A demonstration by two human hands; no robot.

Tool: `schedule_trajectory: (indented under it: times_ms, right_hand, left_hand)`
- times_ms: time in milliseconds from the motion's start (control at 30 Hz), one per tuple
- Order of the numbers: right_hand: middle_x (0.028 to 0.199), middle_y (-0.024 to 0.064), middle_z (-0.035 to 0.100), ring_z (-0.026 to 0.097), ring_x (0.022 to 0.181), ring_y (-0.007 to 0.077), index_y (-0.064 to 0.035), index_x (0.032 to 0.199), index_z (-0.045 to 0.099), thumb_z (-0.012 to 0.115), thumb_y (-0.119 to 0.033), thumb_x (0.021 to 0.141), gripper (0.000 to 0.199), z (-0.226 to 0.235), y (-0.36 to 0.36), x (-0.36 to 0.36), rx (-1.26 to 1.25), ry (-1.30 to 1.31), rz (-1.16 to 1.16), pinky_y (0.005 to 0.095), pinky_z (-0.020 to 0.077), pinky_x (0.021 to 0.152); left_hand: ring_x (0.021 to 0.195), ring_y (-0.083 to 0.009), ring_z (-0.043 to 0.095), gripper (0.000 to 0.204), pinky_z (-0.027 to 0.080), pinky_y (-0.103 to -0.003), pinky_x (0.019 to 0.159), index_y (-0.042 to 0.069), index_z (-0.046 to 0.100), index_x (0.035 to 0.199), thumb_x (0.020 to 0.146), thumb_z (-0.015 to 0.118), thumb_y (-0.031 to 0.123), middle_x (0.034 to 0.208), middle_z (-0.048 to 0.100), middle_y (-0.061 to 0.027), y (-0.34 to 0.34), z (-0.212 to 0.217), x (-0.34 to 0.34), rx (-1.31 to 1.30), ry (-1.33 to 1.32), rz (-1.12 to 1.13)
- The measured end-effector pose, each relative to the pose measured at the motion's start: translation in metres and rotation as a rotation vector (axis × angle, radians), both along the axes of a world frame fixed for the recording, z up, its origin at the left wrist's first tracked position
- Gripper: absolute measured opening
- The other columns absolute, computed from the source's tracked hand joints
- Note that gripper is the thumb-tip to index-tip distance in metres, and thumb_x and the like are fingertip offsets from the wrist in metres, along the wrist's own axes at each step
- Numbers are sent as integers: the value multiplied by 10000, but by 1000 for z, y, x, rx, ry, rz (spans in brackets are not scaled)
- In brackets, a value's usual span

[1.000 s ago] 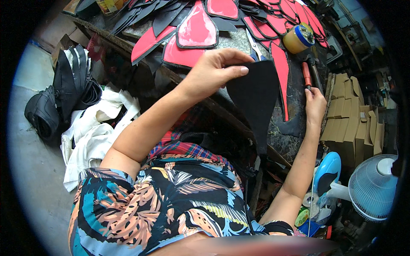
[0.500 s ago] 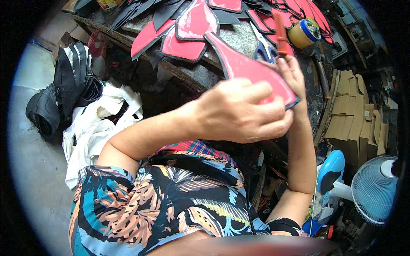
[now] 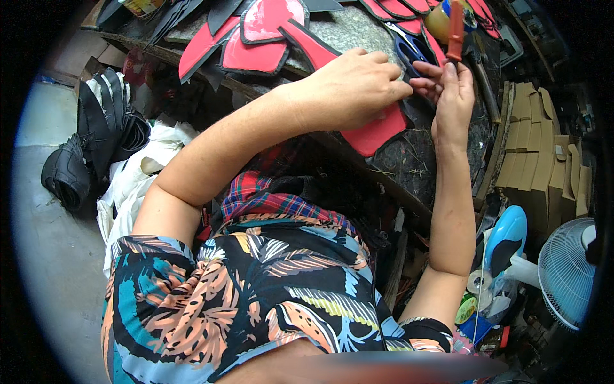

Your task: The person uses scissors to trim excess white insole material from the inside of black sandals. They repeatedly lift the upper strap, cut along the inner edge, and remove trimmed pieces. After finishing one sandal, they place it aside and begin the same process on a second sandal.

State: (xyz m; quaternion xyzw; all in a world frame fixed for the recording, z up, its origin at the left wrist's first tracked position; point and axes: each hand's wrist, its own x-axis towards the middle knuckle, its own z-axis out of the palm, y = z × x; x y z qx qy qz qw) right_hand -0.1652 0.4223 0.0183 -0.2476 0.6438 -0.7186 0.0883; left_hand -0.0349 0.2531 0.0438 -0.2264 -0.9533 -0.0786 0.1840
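On the bench edge, red piece: I see a flat red cut piece (image 3: 377, 131) with a dark rim lying at the near edge of the stone-topped workbench (image 3: 358, 32); most of its upper part is hidden under my left hand.
Left hand: the left hand (image 3: 348, 89) lies palm down on the piece, fingers curled and pressed together, tips pinching its far edge as far as I can tell.
Right hand: the right hand (image 3: 451, 96) stands just beside the left, thumb and forefinger pinching a slim red-handled tool (image 3: 455, 31) upright, the other fingers loosely spread toward the piece.
Tool tip: hidden behind the fingers; I cannot tell whether it touches the piece.
Progress, my judgement: the piece is placed and held down, the tool is in hand, yet no mark or cut made by it shows on the visible part, so the working of this piece looks barely begun.
Waiting stock: many more red and black cut pieces (image 3: 256, 38) lie fanned over the far side of the bench, well apart from the hands.
Near the hands: blue-handled scissors (image 3: 412, 48) just beyond the fingertips.
Right side: folded cardboard boxes (image 3: 543, 147) and a white fan (image 3: 566, 272).
Left side: black shoes (image 3: 70, 173) and white cloth (image 3: 137, 179) on the floor.
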Motion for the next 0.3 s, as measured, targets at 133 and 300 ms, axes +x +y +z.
schedule_trajectory:
  times_ms: [133, 300]
  right_hand:
    - [1045, 209, 719, 715, 772, 234, -59, 1200, 481, 421, -281, 1099, 251, 4, 10, -16, -317, -25, 34, 318, 549, 728]
    - [1096, 101, 709, 656, 990, 170, -91, 1204, 581, 564, -288, 1050, 250, 2, 23, -24, -569, -170, 157, 324, 494, 889]
  left_hand:
    - [972, -284, 652, 332, 527, -391, 802, 100, 663, 1152, 826, 719, 126, 1019, 653, -101, 16, 23, 8, 143, 167, -7]
    - [863, -365, 697, 252, 558, -441, 739, 63, 644, 1084, 837, 686, 82, 888, 674, -160, 17, 54, 19, 509, 342, 0]
